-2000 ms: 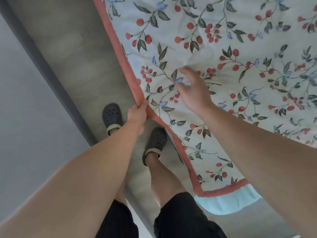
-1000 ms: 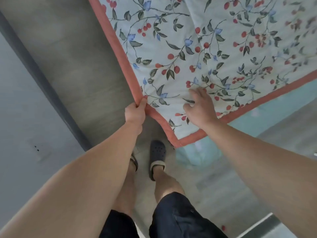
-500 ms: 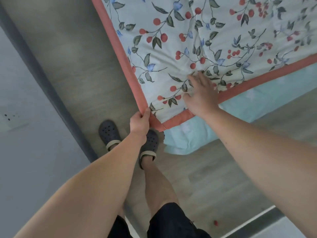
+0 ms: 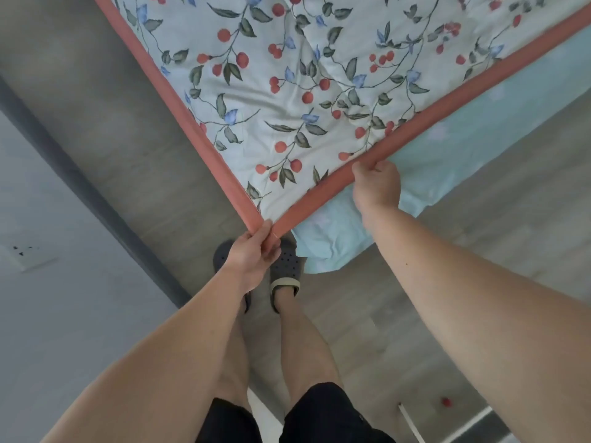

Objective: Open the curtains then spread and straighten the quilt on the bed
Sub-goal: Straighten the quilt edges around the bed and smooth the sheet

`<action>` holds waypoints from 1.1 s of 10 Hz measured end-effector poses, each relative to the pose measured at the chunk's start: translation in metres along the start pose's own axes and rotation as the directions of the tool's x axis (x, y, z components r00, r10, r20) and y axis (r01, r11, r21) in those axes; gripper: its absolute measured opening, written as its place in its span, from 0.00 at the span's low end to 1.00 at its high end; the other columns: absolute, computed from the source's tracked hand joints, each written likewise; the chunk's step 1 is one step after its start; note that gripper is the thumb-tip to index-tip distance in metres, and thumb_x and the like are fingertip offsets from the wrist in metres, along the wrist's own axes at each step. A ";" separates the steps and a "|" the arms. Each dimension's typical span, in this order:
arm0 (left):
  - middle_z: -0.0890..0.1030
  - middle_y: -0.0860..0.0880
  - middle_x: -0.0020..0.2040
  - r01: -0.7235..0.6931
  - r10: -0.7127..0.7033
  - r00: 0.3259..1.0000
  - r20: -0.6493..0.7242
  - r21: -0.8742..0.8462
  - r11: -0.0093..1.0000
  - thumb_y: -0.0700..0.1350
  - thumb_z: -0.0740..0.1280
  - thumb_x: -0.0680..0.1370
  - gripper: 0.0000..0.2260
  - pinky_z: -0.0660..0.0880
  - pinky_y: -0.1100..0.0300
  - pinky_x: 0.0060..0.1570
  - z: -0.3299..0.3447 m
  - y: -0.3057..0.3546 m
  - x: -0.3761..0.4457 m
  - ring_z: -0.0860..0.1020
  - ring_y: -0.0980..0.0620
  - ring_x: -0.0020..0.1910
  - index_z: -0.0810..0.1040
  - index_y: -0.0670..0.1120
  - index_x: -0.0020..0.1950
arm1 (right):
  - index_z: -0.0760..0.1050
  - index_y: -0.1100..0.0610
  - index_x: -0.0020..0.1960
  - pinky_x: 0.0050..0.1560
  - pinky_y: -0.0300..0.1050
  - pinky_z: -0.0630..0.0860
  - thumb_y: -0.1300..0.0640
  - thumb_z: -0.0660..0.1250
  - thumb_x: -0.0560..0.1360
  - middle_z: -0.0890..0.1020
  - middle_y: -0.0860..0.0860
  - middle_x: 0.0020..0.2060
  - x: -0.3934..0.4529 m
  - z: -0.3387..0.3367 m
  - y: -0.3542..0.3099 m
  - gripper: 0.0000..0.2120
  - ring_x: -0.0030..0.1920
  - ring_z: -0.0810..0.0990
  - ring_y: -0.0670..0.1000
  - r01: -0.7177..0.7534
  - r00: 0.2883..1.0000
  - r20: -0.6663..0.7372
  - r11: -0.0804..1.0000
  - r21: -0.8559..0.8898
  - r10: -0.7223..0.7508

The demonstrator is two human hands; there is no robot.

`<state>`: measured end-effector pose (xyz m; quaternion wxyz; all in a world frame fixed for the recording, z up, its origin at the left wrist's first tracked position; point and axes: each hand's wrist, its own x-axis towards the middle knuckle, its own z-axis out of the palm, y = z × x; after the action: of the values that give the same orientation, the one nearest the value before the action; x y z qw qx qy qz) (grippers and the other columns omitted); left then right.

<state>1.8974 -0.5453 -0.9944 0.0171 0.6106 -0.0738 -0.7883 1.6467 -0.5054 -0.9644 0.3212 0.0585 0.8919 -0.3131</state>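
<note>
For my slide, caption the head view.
Left hand pinches the quilt corner; right hand grips its orange border.

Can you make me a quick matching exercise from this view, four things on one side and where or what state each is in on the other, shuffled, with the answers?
Things:
1. left hand
2. right hand
3. light blue sheet
4. dark clog

Places or states:
A. on the floor, below the quilt's corner
B. gripping the quilt's coral border along the foot edge
C. pinching the corner of the quilt
D. showing from under the quilt's edge

Pairs: 1-C, 2-B, 3-D, 4-A
</note>
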 end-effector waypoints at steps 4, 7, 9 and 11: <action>0.85 0.55 0.40 -0.027 0.113 0.963 -0.246 0.330 0.944 0.51 0.74 0.80 0.11 0.81 0.58 0.53 -0.017 -0.023 0.005 0.82 0.58 0.39 0.82 0.46 0.57 | 0.78 0.58 0.51 0.33 0.43 0.83 0.56 0.68 0.84 0.84 0.56 0.43 -0.018 -0.016 0.051 0.06 0.37 0.82 0.51 -0.386 0.904 0.307 0.875 0.293 0.297; 0.82 0.48 0.60 0.213 -0.048 0.949 -0.313 0.519 0.828 0.44 0.66 0.84 0.09 0.73 0.54 0.50 -0.004 -0.032 -0.001 0.80 0.51 0.51 0.79 0.44 0.63 | 0.76 0.58 0.41 0.35 0.47 0.77 0.52 0.63 0.81 0.80 0.58 0.34 -0.031 -0.035 0.071 0.13 0.30 0.76 0.55 -0.227 0.949 0.215 0.973 -0.036 0.229; 0.80 0.45 0.60 0.219 -0.080 0.960 -0.268 0.544 0.810 0.46 0.66 0.85 0.10 0.72 0.50 0.66 0.023 -0.019 -0.062 0.77 0.45 0.63 0.76 0.42 0.63 | 0.76 0.54 0.47 0.42 0.47 0.83 0.50 0.65 0.83 0.82 0.54 0.41 -0.090 -0.102 0.083 0.09 0.38 0.79 0.54 -0.317 0.913 0.246 0.946 -0.072 0.325; 0.77 0.41 0.73 0.022 0.089 0.981 -0.170 0.563 0.826 0.47 0.64 0.84 0.19 0.73 0.45 0.67 0.091 -0.006 -0.110 0.76 0.40 0.72 0.75 0.42 0.73 | 0.76 0.55 0.61 0.59 0.55 0.83 0.51 0.65 0.83 0.86 0.55 0.50 -0.125 -0.179 0.076 0.10 0.44 0.82 0.53 -0.289 0.914 0.289 0.957 -0.031 0.285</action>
<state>1.8375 -0.5177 -0.8671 -0.1428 0.6589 -0.3113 -0.6697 1.6723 -0.3261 -0.8204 0.4907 0.1441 0.8148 -0.2731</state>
